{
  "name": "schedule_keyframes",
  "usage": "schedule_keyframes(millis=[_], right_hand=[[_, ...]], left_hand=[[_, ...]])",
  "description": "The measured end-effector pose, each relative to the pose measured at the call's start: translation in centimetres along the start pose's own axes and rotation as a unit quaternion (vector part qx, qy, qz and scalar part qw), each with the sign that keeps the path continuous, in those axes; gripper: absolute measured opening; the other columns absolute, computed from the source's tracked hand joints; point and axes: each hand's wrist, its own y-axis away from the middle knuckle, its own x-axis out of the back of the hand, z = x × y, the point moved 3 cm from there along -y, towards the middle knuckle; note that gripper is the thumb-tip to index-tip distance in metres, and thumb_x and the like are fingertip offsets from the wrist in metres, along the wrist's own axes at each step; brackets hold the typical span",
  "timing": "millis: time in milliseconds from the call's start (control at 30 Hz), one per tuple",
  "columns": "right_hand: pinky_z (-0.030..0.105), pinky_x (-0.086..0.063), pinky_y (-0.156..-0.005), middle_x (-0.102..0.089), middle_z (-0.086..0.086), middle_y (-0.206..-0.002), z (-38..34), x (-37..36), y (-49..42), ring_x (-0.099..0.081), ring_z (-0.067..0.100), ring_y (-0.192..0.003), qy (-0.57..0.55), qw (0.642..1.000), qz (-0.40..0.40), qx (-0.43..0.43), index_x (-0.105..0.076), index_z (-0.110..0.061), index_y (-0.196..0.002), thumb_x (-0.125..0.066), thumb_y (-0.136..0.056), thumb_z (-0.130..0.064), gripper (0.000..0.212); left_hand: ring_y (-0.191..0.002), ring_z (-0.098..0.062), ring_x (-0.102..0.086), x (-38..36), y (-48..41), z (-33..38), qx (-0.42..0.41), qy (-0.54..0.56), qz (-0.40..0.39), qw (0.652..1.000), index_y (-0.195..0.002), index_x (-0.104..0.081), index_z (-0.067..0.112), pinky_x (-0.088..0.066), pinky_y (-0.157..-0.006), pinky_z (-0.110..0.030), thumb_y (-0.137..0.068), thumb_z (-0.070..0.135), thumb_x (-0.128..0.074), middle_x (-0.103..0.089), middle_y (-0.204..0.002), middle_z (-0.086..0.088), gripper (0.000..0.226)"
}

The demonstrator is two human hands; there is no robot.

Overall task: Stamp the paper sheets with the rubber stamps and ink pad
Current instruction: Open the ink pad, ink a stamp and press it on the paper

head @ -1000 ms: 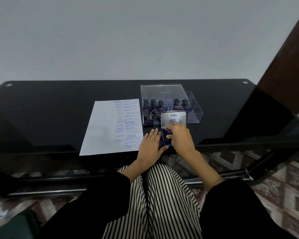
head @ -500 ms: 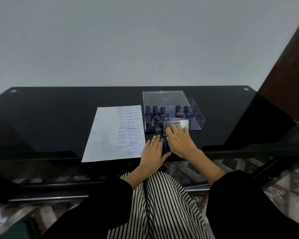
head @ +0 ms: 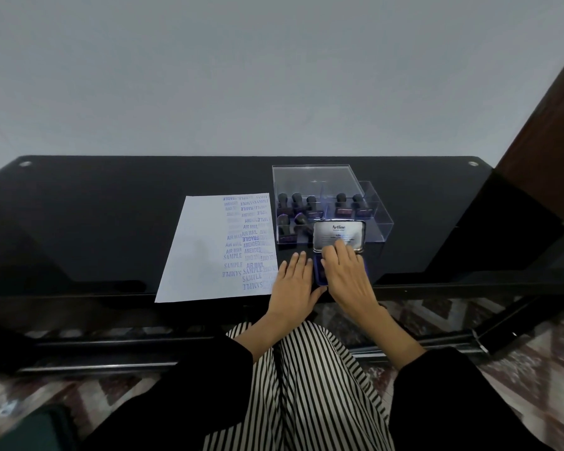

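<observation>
The ink pad lies near the table's front edge, its blue base partly under my right hand and its silver lid tilted up behind. The fingers of that hand reach forward and touch the lid's lower edge. My left hand lies flat on the table just left of the pad, thumb against the base. A white paper sheet lies further left, with several blue stamp prints down its right half. Several dark rubber stamps stand in a clear plastic box behind the pad.
The black glass table runs wide to both sides, its front edge just below my hands. A brown wooden panel rises at the right. My striped lap and black sleeves fill the foreground.
My right hand has gone from curled low over the pad's base to fingers stretched onto the lid. My left hand has stayed flat beside the pad. The view has shifted slightly.
</observation>
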Motion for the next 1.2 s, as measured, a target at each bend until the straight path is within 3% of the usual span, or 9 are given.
schedule_keyframes(millis=[200,500,867,1033,1200], right_hand=[[0.032,-0.042,-0.059,-0.055,0.006,-0.085,0.5,-0.9,-1.1,-0.054,0.021,-0.071,-0.044,0.999,-0.016,0.003,-0.047,-0.014,-0.084,-0.033,-0.087,-0.018,0.015],[0.025,-0.028,-0.057,-0.053,0.003,-0.08,0.3,-0.6,0.3,-0.05,0.017,-0.064,-0.049,0.998,0.029,0.015,-0.038,-0.019,-0.085,-0.034,-0.089,-0.02,0.005],[0.027,-0.038,-0.058,-0.055,0.003,-0.083,0.4,-0.8,-0.2,-0.054,0.018,-0.068,-0.036,0.999,0.011,0.003,-0.05,-0.015,-0.084,-0.032,-0.088,-0.022,0.019],[0.024,-0.028,-0.058,-0.054,0.002,-0.082,0.2,-0.5,0.5,-0.052,0.016,-0.065,-0.015,0.999,0.029,-0.002,-0.042,-0.019,-0.085,-0.033,-0.089,-0.021,0.01],[0.025,-0.029,-0.057,-0.054,0.001,-0.082,0.2,-0.5,0.6,-0.052,0.015,-0.065,-0.005,1.0,0.03,-0.004,-0.039,-0.02,-0.086,-0.033,-0.088,-0.022,0.007]], left_hand=[[-0.146,-0.024,-0.001,-0.1,0.0,0.1,-0.002,0.006,0.004,1.0,-0.148,-0.007,0.003,0.001,-0.119,-0.037,-0.099,0.047,-0.023,-0.005,-0.157,-0.013,0.068],[-0.146,-0.025,0.0,0.0,0.0,0.2,-0.005,-0.008,-0.006,1.0,-0.148,-0.004,0.003,0.001,-0.119,-0.037,-0.099,0.046,-0.022,-0.002,-0.157,-0.014,0.067],[-0.146,-0.025,-0.001,0.2,-0.1,0.2,-0.004,-0.006,-0.014,1.0,-0.148,-0.006,0.003,-0.001,-0.119,-0.038,-0.099,0.046,-0.022,-0.004,-0.157,-0.014,0.067],[-0.146,-0.024,-0.001,0.2,-0.1,0.2,-0.003,-0.009,-0.017,1.0,-0.148,-0.005,0.003,-0.001,-0.119,-0.038,-0.099,0.046,-0.022,-0.004,-0.157,-0.014,0.067],[-0.146,-0.025,-0.002,0.1,-0.1,0.2,-0.004,-0.003,-0.014,1.0,-0.148,-0.007,0.003,-0.002,-0.119,-0.038,-0.099,0.046,-0.024,-0.005,-0.157,-0.014,0.067]])
